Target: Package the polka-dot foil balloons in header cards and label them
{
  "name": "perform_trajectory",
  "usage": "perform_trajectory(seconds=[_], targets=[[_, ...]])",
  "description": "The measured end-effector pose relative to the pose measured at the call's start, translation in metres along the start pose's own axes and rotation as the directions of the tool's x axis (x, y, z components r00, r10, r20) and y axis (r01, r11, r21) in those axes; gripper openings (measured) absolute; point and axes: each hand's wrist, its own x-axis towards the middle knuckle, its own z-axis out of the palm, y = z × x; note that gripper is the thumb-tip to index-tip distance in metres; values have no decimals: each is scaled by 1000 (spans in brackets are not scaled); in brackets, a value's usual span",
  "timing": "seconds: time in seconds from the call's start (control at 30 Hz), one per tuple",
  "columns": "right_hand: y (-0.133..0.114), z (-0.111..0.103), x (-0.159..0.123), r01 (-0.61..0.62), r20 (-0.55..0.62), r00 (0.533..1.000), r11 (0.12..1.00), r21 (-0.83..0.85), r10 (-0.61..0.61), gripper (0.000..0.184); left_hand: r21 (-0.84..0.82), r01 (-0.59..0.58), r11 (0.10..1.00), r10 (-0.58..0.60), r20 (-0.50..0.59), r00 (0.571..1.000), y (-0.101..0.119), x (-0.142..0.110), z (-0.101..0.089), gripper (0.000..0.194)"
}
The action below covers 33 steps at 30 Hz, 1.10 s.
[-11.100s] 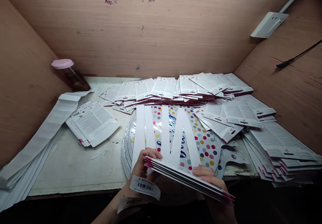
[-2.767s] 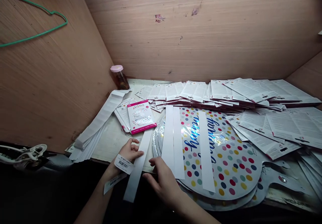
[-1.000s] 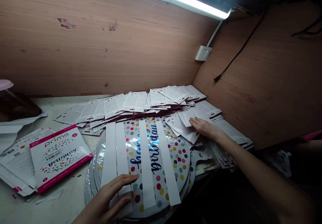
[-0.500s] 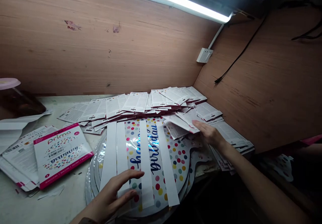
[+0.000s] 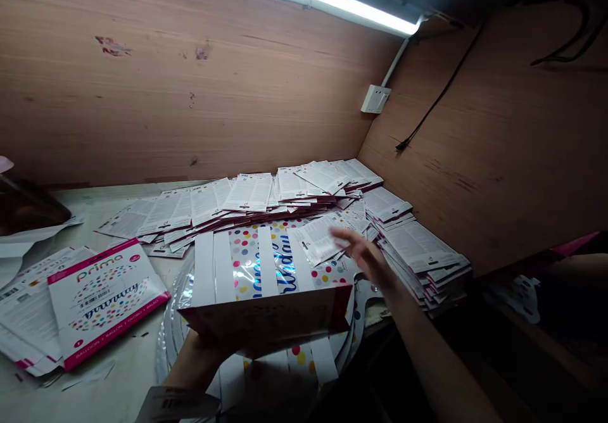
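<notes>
The left hand (image 5: 204,350) grips a flat balloon packet (image 5: 270,318) from below, near its left end, tilting it over the foil balloons (image 5: 330,275); its fingers are mostly hidden. The right hand (image 5: 365,255), blurred, is released, with fingers extended over a loose packet (image 5: 313,242); it seems close to that packet, though contact is hard to tell. A barcode label (image 5: 178,404) is on the left wrist. White paper strips (image 5: 204,265) lie across the dotted balloons. Behind them spreads a row of packets (image 5: 251,192), with stacked packets (image 5: 420,246) to the right. Left of the balloons, a pink-and-white Prima packet (image 5: 107,303) overlaps text-side-up packets (image 5: 28,321) on the tabletop (image 5: 137,372).
</notes>
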Motion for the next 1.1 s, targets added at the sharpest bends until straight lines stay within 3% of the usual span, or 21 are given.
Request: perform_trajectory(seconds=[0.1,0.2,0.37,0.57,0.63,0.8,0.97,1.07,1.1], targets=[[27,-11,74,-248,-129,966,949,-194,226,104,40,-11,999,12,-25,1000,4,-7,-5,45],[45,-13,116,-374,-143,927,882,-288,347,118,42,-29,999,26,71,997,15,-11,-1,35],[62,-12,137,-498,-169,867,796,-343,469,117,45,-182,982,165,250,954,23,-11,10,19],[72,-26,147,-565,-167,824,773,-288,541,123,-65,-376,924,374,361,854,10,-9,11,13],[74,-34,144,-569,-135,822,788,-236,553,110,-53,-394,918,385,365,848,8,-10,11,14],[76,-54,117,-508,-42,860,861,22,508,31,-43,-342,939,336,330,882,11,-13,13,9],[55,-84,66,-281,-153,926,901,330,345,29,-59,-323,945,325,311,893,17,-11,16,10],[10,-110,23,-60,-247,954,918,391,168,40,-6,-409,912,389,326,862,25,-4,19,12],[-10,-118,8,79,-281,959,935,346,23,42,18,-442,897,412,331,849,28,-1,19,13]])
